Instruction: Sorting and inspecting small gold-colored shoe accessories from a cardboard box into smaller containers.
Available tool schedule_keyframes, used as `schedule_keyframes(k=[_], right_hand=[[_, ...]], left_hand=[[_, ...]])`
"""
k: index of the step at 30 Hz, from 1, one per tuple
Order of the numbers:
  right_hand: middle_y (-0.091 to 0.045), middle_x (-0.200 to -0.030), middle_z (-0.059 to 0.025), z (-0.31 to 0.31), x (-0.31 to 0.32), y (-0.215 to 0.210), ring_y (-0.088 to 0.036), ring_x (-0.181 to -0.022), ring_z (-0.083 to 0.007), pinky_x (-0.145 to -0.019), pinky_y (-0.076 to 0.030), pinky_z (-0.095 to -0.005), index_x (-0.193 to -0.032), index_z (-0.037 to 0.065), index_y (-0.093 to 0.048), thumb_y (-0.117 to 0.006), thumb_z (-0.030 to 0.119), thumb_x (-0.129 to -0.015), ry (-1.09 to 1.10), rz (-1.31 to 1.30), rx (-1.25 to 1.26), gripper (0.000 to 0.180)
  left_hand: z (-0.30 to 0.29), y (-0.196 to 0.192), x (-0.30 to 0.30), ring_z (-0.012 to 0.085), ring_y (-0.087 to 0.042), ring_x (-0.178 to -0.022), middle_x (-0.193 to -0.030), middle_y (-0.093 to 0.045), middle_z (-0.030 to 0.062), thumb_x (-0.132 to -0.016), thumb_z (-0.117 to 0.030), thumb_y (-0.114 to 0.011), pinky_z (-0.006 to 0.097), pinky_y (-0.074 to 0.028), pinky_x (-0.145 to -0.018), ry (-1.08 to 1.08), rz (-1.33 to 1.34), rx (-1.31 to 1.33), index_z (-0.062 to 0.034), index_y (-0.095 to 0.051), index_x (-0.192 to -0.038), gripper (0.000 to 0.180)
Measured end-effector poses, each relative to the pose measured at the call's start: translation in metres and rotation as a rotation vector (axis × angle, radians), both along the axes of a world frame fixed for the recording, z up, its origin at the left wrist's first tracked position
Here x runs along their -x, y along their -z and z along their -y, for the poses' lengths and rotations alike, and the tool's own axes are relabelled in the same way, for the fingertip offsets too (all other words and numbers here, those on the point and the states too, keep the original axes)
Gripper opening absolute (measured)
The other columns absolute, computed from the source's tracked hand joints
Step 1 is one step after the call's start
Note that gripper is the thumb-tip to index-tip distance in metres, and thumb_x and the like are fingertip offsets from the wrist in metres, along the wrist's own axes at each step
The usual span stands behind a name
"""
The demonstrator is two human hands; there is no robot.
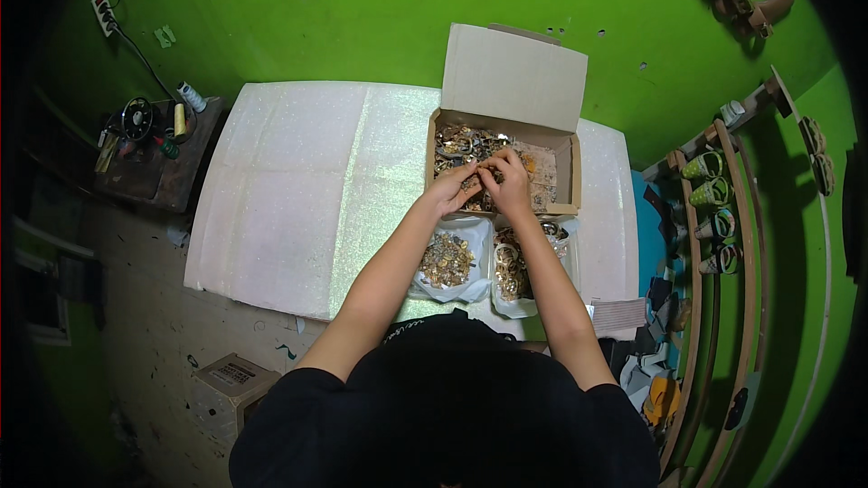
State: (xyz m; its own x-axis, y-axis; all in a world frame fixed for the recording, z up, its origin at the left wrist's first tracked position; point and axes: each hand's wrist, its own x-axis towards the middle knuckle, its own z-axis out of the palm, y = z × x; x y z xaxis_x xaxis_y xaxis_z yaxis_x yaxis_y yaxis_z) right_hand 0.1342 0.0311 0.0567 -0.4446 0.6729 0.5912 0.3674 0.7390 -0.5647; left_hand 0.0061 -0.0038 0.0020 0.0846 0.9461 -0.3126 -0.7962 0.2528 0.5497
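Both hands meet over an open cardboard box (568,183) with its lid raised at the back. Inside lie many small metal pieces (458,141), gold and silver, that look like buckles, heaped mostly on the left. My left hand (452,191) is half curled, palm turned up, with its fingertips near the other hand. Bent fingers of my right hand (507,183) pinch close to the left fingertips. Whatever sits between them is too small to make out. Nearer to me stand a white plastic-lined container of small gold pieces (447,260) and another container with larger ring-like metal pieces (512,273).
A table (280,190) under a shiny whitish cover carries the box. A wooden rack with sandals (710,192) stands at the right, beside piled scraps (665,398). At the left is a small dark table (154,163) with thread spools; a carton (237,378) sits on the floor.
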Motion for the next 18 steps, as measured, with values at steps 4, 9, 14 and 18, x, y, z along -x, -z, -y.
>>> schedule_keyframes(k=[4, 9, 14, 18], right_hand=[[-0.052, -0.079, -0.0091, 0.0023, 0.0019, -0.0048, -0.054, -0.072, -0.0253, -0.063, -0.044, -0.0333, -0.074, 0.004, -0.06, -0.064, 0.008, -0.065, -0.006, 0.044, -0.037, 0.011], [-0.052, -0.078, -0.0108, 0.0019, -0.0002, -0.0064, -0.054, -0.073, -0.0256, -0.066, -0.044, -0.0316, -0.076, 0.0, -0.059, -0.063, 0.006, -0.066, -0.038, 0.025, 0.031, 0.012], [-0.052, -0.079, -0.0106, 0.0043, 0.001, -0.0085, -0.054, -0.072, -0.0254, -0.065, -0.044, -0.0311, -0.075, 0.001, -0.059, -0.063, 0.008, -0.067, -0.037, 0.036, 0.046, 0.012], [-0.053, -0.077, -0.0082, 0.0055, 0.0044, -0.0085, -0.055, -0.066, -0.0237, -0.058, -0.045, -0.0321, -0.072, 0.003, -0.059, -0.064, 0.01, -0.065, 0.01, 0.029, -0.039, 0.011]], left_hand=[[-0.0005, 0.0021, 0.0026, 0.0127, -0.053, -0.081, -0.087, -0.053, 0.0061, -0.083, -0.026, -0.051, 0.023, -0.048, -0.073, -0.008, -0.002, 0.002, -0.0011, -0.052, -0.094, 0.027], [0.0013, -0.0044, 0.0009, 0.0124, -0.053, -0.082, -0.088, -0.054, 0.0056, -0.082, -0.026, -0.053, 0.022, -0.049, -0.072, -0.009, -0.009, 0.029, -0.0024, -0.053, -0.093, 0.026], [0.0024, -0.0055, 0.0005, 0.0121, -0.053, -0.083, -0.09, -0.054, 0.0053, -0.082, -0.027, -0.053, 0.024, -0.048, -0.073, 0.01, -0.018, 0.026, -0.0035, -0.053, -0.093, 0.026], [0.0004, -0.0034, 0.0019, 0.0121, -0.053, -0.084, -0.092, -0.054, 0.0054, -0.083, -0.028, -0.051, 0.024, -0.048, -0.073, 0.014, -0.016, 0.024, -0.0035, -0.052, -0.095, 0.028]])
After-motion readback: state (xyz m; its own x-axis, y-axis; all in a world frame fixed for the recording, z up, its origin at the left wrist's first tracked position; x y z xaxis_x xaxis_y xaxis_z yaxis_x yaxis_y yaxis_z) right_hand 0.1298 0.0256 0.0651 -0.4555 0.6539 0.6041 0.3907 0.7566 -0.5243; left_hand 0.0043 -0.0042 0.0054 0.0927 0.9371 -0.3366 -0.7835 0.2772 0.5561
